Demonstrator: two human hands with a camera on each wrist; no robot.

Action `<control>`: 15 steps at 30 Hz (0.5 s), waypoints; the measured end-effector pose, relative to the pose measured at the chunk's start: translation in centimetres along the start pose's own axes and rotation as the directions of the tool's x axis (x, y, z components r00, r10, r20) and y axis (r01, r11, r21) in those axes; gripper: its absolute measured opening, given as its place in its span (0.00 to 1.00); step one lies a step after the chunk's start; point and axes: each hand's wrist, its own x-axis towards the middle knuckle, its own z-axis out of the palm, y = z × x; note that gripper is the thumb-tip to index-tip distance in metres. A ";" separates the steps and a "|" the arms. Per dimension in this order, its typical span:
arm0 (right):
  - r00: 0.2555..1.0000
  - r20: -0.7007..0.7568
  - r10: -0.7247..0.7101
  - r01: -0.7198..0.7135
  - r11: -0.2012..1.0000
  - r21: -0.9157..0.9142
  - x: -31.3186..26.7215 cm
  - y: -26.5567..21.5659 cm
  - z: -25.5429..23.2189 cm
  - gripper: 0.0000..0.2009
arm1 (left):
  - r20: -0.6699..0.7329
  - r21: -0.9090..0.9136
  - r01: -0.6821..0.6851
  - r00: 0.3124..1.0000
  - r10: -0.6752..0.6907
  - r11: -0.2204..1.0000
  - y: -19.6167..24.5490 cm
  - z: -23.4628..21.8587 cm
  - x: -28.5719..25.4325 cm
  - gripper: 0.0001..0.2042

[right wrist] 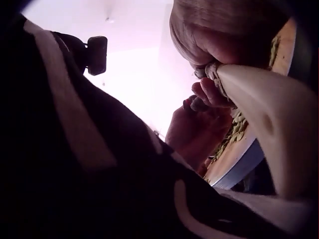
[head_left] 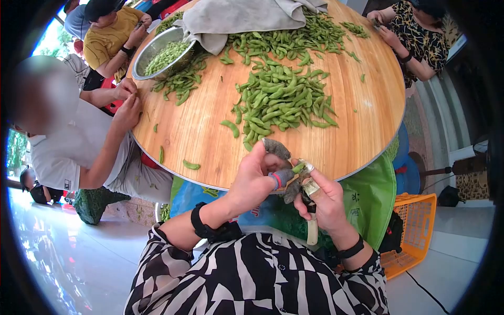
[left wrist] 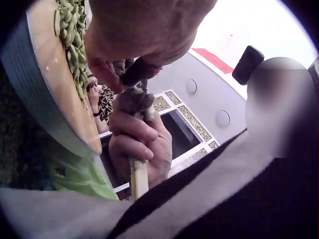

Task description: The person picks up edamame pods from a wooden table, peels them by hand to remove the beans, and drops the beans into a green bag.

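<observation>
In the head view my left hand [head_left: 247, 181], with grey finger covers [head_left: 276, 148] on it, pinches a green soybean pod [head_left: 298, 168] close over the table's near edge. My right hand [head_left: 328, 202] meets it there and grips a tool by its pale handle [head_left: 312, 231], which points down toward my lap. In the right wrist view the same pale handle [right wrist: 269, 119] looms large, with a small hole in it. The tool's working end is hidden among the fingers. A heap of soybean pods [head_left: 283, 100] lies just beyond my hands.
The round wooden table [head_left: 199, 131] also bears a metal colander [head_left: 157, 73] of shelled beans and a grey cloth [head_left: 247, 23] over more pods. A green plastic sheet [head_left: 373, 205] hangs at the near edge. An orange crate [head_left: 420, 231] stands right. Other people sit around.
</observation>
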 end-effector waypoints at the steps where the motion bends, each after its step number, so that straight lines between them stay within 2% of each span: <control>1: 1.000 -0.010 0.011 -0.012 1.000 -0.019 0.0 0.0 -0.1 0.22 | -0.003 0.015 -0.022 1.000 0.022 1.000 -0.2 0.0 0.0 0.17; 5: 0.999 -0.017 0.042 -0.041 0.999 0.034 -0.2 -0.3 0.3 0.21 | -0.012 0.052 -0.110 0.994 0.111 0.993 -0.7 0.3 -0.1 0.17; 11: 0.996 -0.087 0.007 -0.019 0.989 -0.146 -0.1 -0.5 0.6 0.20 | -0.008 0.155 -0.157 0.987 0.160 0.975 -1.1 -0.1 -0.2 0.16; 13: 0.989 -0.144 -0.018 -0.004 0.988 -0.152 -0.1 -0.2 0.7 0.19 | 0.037 0.289 -0.280 0.959 0.282 0.915 -1.4 -0.2 0.0 0.17; 14: 0.989 -0.144 -0.017 -0.005 0.988 -0.153 0.0 0.0 0.6 0.19 | 0.036 0.288 -0.280 0.959 0.282 0.916 -1.3 -0.1 0.1 0.17; 15: 0.991 -0.133 -0.033 0.015 0.991 -0.134 0.1 0.1 0.4 0.19 | 0.001 0.179 -0.259 0.965 0.263 0.949 -1.2 0.1 0.2 0.17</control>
